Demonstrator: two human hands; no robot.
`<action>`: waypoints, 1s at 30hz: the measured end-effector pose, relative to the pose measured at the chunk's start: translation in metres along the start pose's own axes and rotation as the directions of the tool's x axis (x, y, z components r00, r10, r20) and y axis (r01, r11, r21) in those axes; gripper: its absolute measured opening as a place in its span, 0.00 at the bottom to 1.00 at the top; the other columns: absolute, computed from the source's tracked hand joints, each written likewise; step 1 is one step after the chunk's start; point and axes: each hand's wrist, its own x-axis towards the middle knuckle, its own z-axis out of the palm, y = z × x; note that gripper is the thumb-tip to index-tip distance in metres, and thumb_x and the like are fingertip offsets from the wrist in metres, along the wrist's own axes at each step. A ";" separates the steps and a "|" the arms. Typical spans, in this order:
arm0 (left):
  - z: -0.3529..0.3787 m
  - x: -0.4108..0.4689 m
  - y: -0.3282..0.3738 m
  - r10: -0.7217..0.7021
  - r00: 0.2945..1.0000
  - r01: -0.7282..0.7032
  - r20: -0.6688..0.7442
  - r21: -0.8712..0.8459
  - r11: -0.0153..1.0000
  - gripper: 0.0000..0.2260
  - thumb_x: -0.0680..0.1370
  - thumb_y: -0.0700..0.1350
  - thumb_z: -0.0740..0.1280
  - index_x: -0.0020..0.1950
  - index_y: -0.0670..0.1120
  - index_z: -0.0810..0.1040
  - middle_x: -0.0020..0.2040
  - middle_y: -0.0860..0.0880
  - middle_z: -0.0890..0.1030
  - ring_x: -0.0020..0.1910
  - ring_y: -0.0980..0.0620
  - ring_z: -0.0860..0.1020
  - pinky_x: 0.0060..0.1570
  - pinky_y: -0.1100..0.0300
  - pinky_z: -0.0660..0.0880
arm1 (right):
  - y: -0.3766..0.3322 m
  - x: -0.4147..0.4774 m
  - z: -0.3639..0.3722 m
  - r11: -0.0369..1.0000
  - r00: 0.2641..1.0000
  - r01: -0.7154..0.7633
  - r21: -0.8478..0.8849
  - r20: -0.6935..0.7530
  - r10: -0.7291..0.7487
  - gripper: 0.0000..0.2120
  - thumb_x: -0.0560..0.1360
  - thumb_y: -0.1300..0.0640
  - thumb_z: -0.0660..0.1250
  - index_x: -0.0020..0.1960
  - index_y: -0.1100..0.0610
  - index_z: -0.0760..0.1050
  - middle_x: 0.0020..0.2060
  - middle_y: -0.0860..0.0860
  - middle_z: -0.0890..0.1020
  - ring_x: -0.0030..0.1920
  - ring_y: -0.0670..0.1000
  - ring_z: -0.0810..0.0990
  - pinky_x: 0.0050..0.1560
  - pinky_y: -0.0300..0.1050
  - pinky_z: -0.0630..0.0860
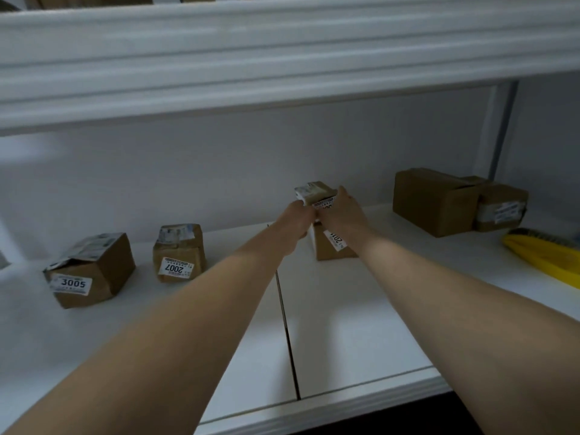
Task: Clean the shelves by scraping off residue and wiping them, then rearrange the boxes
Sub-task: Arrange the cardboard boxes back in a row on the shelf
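Gripping a small box (314, 191) from either side, the left hand (298, 216) and right hand (342, 210) hold it directly over another box (329, 251) on the shelf (361, 324) (label partly covered); further left stand box 3005 (91, 271) and box 2007 (179, 252).

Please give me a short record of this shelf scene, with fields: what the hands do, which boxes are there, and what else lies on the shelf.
hands: left hand and right hand both grip the small box
held box position: directly over the lower box; contact unclear
labelled boxes: box 3005 and box 2007, both at the left
right side: large box, with a smaller box against it
tool: yellow brush at the right edge
surface: white shelf
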 end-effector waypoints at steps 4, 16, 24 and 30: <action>-0.012 0.001 -0.008 0.012 0.999 -0.009 0.034 -0.081 0.997 0.17 0.79 0.39 0.57 0.67 0.46 0.73 0.60 0.50 0.77 0.60 0.52 0.73 0.56 0.58 0.68 | 0.004 -0.001 0.011 0.996 0.999 0.052 0.078 -0.001 -0.052 0.17 0.71 0.53 0.67 0.59 0.52 0.74 0.52 0.50 0.81 0.49 0.50 0.80 0.38 0.40 0.73; -0.074 -0.013 -0.063 -0.026 0.988 0.006 -0.153 -0.127 0.992 0.15 0.81 0.39 0.54 0.64 0.44 0.74 0.55 0.46 0.76 0.56 0.49 0.73 0.58 0.56 0.70 | -0.021 -0.033 0.084 0.990 0.976 0.051 0.135 0.202 -0.078 0.15 0.70 0.52 0.69 0.55 0.56 0.78 0.48 0.52 0.83 0.46 0.51 0.81 0.34 0.38 0.70; -0.074 -0.007 -0.091 -0.080 0.992 0.077 -0.094 -0.038 0.996 0.16 0.80 0.38 0.54 0.65 0.43 0.73 0.54 0.46 0.75 0.51 0.51 0.70 0.42 0.64 0.66 | -0.011 -0.042 0.102 0.994 0.939 0.082 0.066 0.328 -0.099 0.15 0.72 0.55 0.71 0.57 0.57 0.80 0.53 0.55 0.82 0.55 0.54 0.80 0.45 0.37 0.68; -0.093 -0.011 -0.091 0.080 0.978 0.007 -0.190 0.419 0.908 0.17 0.79 0.37 0.57 0.67 0.44 0.73 0.60 0.44 0.75 0.56 0.46 0.75 0.51 0.57 0.73 | -0.014 -0.043 0.103 0.995 0.972 0.090 -0.043 0.223 -0.078 0.20 0.71 0.56 0.70 0.63 0.54 0.75 0.59 0.54 0.77 0.57 0.54 0.77 0.48 0.42 0.72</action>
